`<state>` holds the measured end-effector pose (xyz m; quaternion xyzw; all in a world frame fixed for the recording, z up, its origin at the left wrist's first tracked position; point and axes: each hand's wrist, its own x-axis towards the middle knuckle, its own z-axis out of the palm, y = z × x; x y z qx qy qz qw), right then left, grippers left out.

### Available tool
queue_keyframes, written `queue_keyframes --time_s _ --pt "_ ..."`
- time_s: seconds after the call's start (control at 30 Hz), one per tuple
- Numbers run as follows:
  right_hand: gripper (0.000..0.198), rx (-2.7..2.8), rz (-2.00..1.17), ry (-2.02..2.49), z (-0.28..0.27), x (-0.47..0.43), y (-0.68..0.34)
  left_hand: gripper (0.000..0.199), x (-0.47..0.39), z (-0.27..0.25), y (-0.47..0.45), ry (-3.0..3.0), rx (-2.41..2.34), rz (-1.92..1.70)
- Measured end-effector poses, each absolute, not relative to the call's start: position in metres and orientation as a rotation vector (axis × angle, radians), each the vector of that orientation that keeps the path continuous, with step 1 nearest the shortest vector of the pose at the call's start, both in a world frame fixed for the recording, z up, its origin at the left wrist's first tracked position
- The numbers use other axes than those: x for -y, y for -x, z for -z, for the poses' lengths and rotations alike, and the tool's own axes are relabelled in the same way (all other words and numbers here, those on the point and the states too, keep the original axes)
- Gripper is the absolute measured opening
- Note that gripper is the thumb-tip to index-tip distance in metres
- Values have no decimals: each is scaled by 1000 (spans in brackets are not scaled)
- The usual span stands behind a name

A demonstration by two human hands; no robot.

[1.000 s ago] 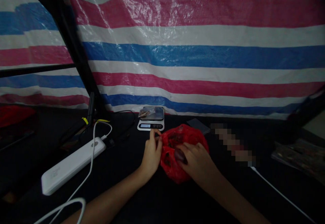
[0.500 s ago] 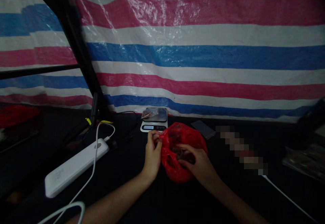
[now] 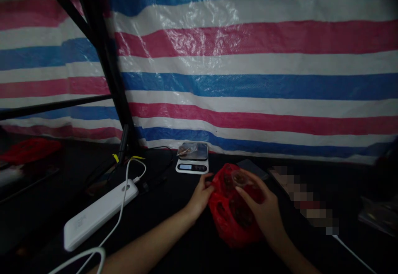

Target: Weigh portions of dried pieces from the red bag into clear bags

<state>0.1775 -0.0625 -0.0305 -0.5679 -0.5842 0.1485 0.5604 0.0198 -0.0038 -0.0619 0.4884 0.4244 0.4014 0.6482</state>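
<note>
On the dark worktop (image 3: 174,224) in front of the striped tarp wall, the left hand (image 3: 201,194) pinches the left edge of a crumpled red plastic bag (image 3: 231,216), while the right hand (image 3: 264,212) rests over the bag's right side, its fingertips (image 3: 241,190) lifting a small clear round piece (image 3: 240,178) just above the opening. Just beyond the bag sits a small white digital kitchen scale (image 3: 192,162) with a clear packet on its platform, and well to the left lies a white power bank (image 3: 100,214) with a white cable (image 3: 120,218) plugged in.
</note>
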Motion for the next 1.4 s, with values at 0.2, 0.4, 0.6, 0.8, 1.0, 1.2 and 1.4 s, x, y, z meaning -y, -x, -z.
queue_keyframes --time_s 0.2,0.4,0.6,0.8,1.0,1.2,1.4 --pt "40 1373 -278 1373 34 58 -186 43 -32 22 -4 -1740 -1285 -967" --pt "42 1412 -250 1385 39 54 -191 55 -115 4 43 -2348 -1115 -1107" --pt "40 1470 -180 1379 40 52 -193 56 -164 15 56 -2342 -1114 -674" --pt "37 1534 -149 1330 38 52 -201 40 -154 4 51 -2169 -926 -837" --pt "42 1543 -169 1374 2 30 -205 48 -119 -43 48 -1856 -445 -854" --pt "39 1892 10 1298 -83 4 -186 50 -89 -63 40 -1831 -329 -724" --pt "34 2404 515 1259 -128 1 -163 47 -84 -59 36 -1835 -289 -713"
